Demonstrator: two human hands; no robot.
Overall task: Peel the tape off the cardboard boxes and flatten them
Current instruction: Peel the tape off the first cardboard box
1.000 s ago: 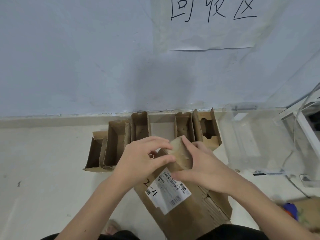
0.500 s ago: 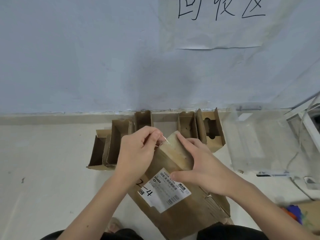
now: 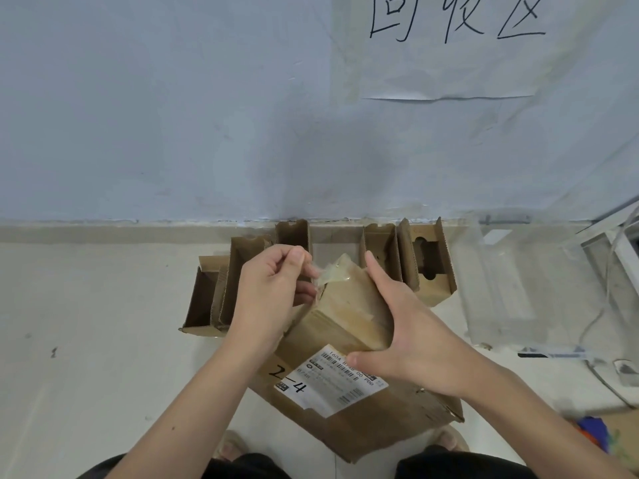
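Box label [image 3: 332, 380] reads "2-4"; wall paper [image 3: 453, 46] "回收区".

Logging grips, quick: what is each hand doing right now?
Left hand: pinches the clear tape.
Right hand: grips the cardboard box.

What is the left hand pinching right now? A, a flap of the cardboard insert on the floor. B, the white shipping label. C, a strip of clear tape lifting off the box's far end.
C: the left hand pinches the clear tape peeling off the cardboard box.
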